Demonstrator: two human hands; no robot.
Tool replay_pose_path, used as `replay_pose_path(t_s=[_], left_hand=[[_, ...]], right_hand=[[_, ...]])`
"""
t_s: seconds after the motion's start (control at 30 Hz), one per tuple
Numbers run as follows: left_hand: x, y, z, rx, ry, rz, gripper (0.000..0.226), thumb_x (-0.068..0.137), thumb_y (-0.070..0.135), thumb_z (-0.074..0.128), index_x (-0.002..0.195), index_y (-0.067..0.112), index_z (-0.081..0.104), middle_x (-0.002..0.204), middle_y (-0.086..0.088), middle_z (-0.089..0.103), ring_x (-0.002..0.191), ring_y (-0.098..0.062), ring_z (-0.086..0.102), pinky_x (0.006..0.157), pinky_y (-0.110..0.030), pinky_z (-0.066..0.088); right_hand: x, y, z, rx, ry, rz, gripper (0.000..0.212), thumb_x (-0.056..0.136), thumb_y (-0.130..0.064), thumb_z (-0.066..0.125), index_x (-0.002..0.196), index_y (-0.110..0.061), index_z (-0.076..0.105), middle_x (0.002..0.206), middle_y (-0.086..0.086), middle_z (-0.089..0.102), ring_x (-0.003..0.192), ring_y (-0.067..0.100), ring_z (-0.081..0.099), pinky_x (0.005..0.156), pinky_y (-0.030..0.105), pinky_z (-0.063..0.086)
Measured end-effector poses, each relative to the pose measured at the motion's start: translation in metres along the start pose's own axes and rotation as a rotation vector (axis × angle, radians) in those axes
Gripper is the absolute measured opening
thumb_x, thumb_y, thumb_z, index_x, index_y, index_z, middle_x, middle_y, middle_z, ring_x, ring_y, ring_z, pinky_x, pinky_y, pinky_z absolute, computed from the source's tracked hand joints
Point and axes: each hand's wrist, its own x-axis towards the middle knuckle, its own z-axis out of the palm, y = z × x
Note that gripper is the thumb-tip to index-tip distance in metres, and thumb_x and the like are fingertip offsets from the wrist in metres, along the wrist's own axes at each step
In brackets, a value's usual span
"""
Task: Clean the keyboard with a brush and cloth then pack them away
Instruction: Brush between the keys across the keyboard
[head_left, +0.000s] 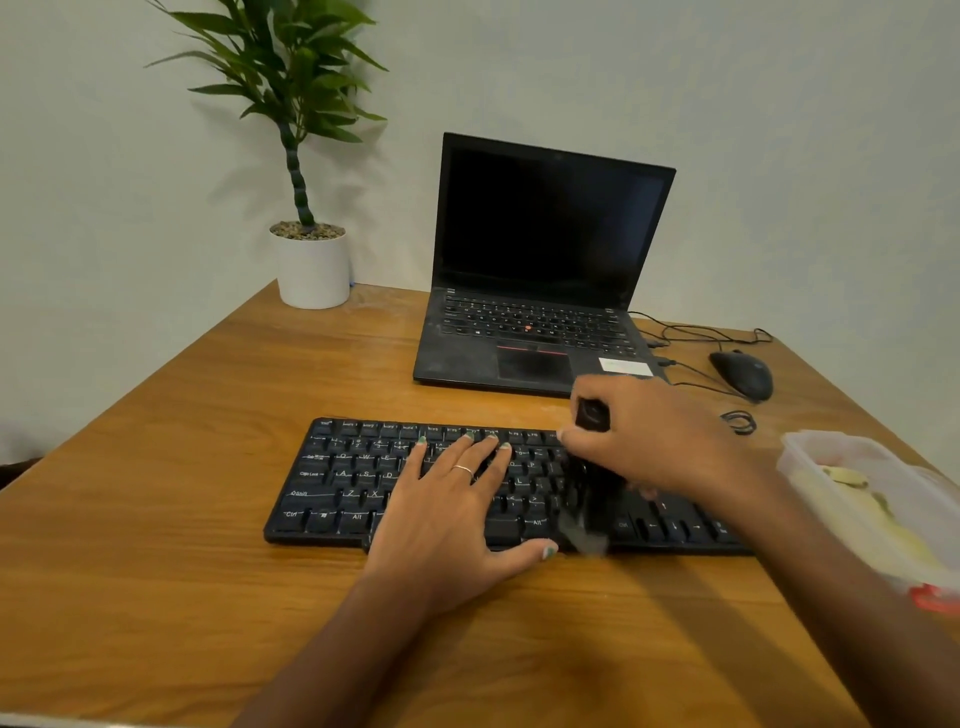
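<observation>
Brushing keyboard (363, 483): right hand (660, 441) clamped on brush (589, 512), left hand (447, 509) flat, fingers apart.
Lower-right clear tub (810, 457) holds yellow cloth (852, 480); keys read Ctrl, Alt.

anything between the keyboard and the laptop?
Head view: mostly bare table between keyboard and laptop; at the right, the right hand gripping the brush overlaps it.

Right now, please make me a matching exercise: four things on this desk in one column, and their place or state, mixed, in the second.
1. left hand
2. brush
3. mouse
4. plant pot

A. far left corner of the table
B. lies flat on the keyboard
C. gripped by the right hand
D. right of the laptop

Pairs: 1-B, 2-C, 3-D, 4-A
</observation>
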Motion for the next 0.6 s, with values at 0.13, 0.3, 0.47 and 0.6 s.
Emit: replay_pose_path(t_s=[0.13,0.3,0.47,0.6], left_hand=[[0.000,0.001,0.001,-0.003,0.000,-0.002,0.106,0.068,0.089,0.003,0.155,0.029,0.001,0.163,0.010,0.001,0.149,-0.010,-0.005,0.121,-0.045,-0.003],[-0.001,0.000,0.000,-0.006,0.008,-0.002,0.106,0.068,0.089,0.003,0.155,0.030,0.003,0.163,0.011,0.002,0.149,-0.009,-0.004,0.121,-0.045,-0.003],[-0.001,0.001,0.000,-0.012,-0.002,-0.009,0.105,0.069,0.089,0.005,0.155,0.030,0.002,0.163,0.011,0.001,0.149,-0.009,-0.005,0.121,-0.045,-0.003],[-0.001,0.000,-0.001,-0.009,-0.001,-0.007,0.105,0.068,0.089,0.004,0.155,0.030,0.002,0.163,0.011,0.001,0.149,-0.009,-0.005,0.121,-0.044,-0.004]], right_hand=[[-0.005,-0.009,0.022,-0.123,0.295,-0.022,0.017,0.095,-0.044,0.039,0.103,-0.029,0.040,0.078,-0.006,0.057,0.069,0.014,0.056,0.057,0.027,0.050],[0.002,-0.002,0.003,-0.071,0.158,-0.006,0.016,0.092,-0.044,0.045,0.092,-0.028,0.041,0.073,-0.007,0.051,0.070,0.013,0.053,0.053,0.024,0.040],[-0.001,-0.014,0.015,-0.163,0.166,-0.099,0.017,0.093,-0.045,0.041,0.101,-0.030,0.039,0.077,-0.007,0.053,0.073,0.016,0.056,0.060,0.028,0.048],[0.011,-0.007,-0.001,-0.166,0.169,-0.059,0.018,0.092,-0.046,0.044,0.098,-0.028,0.042,0.079,-0.006,0.054,0.073,0.015,0.054,0.060,0.028,0.047]])
